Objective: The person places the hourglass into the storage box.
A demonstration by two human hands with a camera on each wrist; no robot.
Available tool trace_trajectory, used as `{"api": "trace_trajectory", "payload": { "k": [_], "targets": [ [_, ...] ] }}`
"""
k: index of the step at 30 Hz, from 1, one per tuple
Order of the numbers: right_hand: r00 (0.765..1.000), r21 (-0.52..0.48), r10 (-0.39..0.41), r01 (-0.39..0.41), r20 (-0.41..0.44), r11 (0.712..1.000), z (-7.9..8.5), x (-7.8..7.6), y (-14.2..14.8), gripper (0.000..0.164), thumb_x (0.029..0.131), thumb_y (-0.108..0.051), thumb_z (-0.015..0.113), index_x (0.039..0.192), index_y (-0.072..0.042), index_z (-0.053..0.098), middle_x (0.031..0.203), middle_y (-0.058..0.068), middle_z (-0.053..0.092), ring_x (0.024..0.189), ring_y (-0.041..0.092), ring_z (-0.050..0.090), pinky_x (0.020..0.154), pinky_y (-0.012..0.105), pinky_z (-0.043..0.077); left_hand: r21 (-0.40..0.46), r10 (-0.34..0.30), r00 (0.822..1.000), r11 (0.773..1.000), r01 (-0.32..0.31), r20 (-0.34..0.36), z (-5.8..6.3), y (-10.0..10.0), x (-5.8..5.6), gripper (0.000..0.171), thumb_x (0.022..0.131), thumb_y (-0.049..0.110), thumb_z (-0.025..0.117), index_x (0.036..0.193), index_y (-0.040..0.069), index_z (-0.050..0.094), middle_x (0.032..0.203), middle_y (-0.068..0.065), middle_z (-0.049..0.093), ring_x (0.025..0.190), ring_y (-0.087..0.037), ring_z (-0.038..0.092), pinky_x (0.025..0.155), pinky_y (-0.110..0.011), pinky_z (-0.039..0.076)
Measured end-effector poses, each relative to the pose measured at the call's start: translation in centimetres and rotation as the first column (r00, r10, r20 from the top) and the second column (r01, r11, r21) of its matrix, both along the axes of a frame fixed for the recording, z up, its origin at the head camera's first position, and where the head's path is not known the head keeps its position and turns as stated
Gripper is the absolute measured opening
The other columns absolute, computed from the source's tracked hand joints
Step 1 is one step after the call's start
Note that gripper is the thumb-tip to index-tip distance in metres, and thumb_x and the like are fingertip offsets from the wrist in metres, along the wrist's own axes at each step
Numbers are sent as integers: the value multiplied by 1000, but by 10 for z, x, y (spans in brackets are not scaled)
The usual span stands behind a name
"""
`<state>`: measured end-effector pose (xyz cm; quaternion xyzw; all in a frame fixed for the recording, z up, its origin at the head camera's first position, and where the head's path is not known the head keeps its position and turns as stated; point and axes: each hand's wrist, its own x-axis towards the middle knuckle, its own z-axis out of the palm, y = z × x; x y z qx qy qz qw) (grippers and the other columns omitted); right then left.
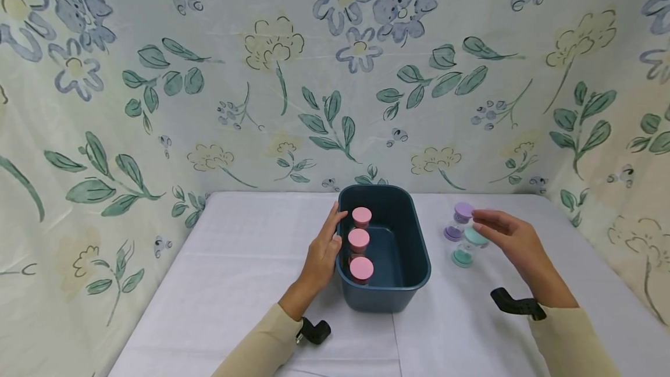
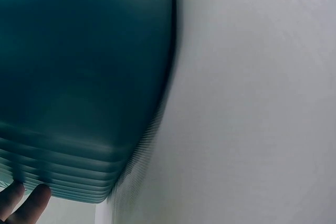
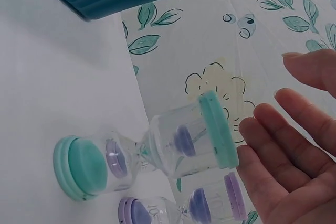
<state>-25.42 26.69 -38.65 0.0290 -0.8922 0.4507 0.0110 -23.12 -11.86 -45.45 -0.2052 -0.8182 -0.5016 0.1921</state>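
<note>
A dark blue plastic bin (image 1: pixel 384 298) stands on the table, with several pink-capped hourglasses (image 1: pixel 361 270) in a row along its inner left side. My left hand (image 1: pixel 320 255) lies along the bin's left wall, fingers extended near the rim; two fingertips (image 2: pixel 35 203) show by the ridged wall in the left wrist view. To the right of the bin, a teal-capped hourglass (image 3: pixel 184 145) stands upright on the table. Just behind it is a purple-capped hourglass (image 1: pixel 463 212). My right hand (image 1: pixel 510 237) is at the teal top cap, fingers loosely bent, thumb apart, holding nothing.
A white cloth covers the table (image 1: pixel 251 255). Behind and at both sides hangs a floral curtain (image 1: pixel 293 92), meeting the table's back edge. The bin's walls rise above the hourglasses' table level, between my two hands.
</note>
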Motion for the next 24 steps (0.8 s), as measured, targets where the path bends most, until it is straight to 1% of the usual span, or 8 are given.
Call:
{"api": "trace_trajectory", "payload": {
  "k": [4, 7, 10, 11, 13, 17, 21, 24],
  "targets": [
    [1000, -25, -9, 10, 21, 1000, -3, 1, 4, 69, 89, -56, 56, 142, -11, 46, 143, 15, 47, 129, 33, 44, 102, 61, 36, -1, -1, 1000, 1000, 1, 3, 0, 0, 0, 53, 101, 36, 25, 149, 15, 35, 161, -5, 18, 146, -14, 18, 112, -50, 25],
    [1000, -16, -11, 12, 28, 1000, -8, 1, 7, 68, 90, -55, 57, 141, -12, 47, 142, 14, 48, 123, 22, 49, 101, 59, 38, -1, -1, 1000, 1000, 1, 5, 0, 1, 0, 53, 101, 36, 25, 149, 14, 35, 161, -4, 17, 146, -14, 18, 112, -50, 25],
    [1000, 9, 6, -6, 23, 1000, -15, 1, 10, 65, 91, -51, 58, 141, -12, 47, 141, 14, 49, 120, 17, 51, 100, 56, 41, 1, -2, 1000, 1000, 2, 5, 0, 1, 0, 54, 101, 36, 25, 149, 13, 35, 161, -4, 17, 146, -14, 18, 112, -51, 25],
    [1000, 15, 11, -11, 24, 1000, -18, 1, 11, 65, 91, -51, 58, 141, -12, 47, 142, 14, 48, 121, 19, 51, 100, 55, 41, 0, -1, 1000, 1000, 1, 5, 0, 1, -1, 54, 101, 36, 25, 149, 12, 35, 161, -4, 17, 146, -14, 18, 112, -51, 25],
    [999, 9, 25, -25, 28, 1000, -23, 0, 13, 65, 91, -50, 59, 142, -11, 46, 144, 14, 46, 127, 27, 48, 100, 55, 41, -2, 1, 1000, 1000, -1, 4, 0, 1, -1, 54, 101, 36, 25, 149, 12, 35, 161, -4, 17, 146, -14, 18, 112, -51, 25],
    [998, -31, 36, -34, 57, 999, -31, -1, 15, 70, 90, -50, 60, 145, -10, 42, 148, 18, 40, 133, 40, 39, 101, 61, 36, -4, 3, 1000, 1000, -3, 1, 0, 1, -1, 54, 101, 36, 25, 149, 13, 35, 161, -4, 17, 146, -14, 18, 112, -50, 26],
    [996, -48, 42, -39, 77, 998, -37, -3, 16, 73, 89, -49, 63, 147, -12, 39, 149, 20, 38, 132, 42, 38, 100, 63, 36, -5, 4, 1000, 1000, -4, 3, -1, 1, -1, 53, 101, 36, 25, 149, 15, 35, 161, -3, 17, 146, -14, 18, 112, -50, 25],
    [996, -50, 51, -47, 75, 998, -40, -4, 16, 73, 89, -46, 64, 148, -12, 37, 148, 20, 39, 132, 41, 41, 100, 59, 37, -5, 7, 1000, 1000, -7, 5, -1, 1, -1, 53, 101, 35, 25, 149, 15, 35, 161, -2, 17, 146, -14, 18, 112, -50, 25]
  ]
}}
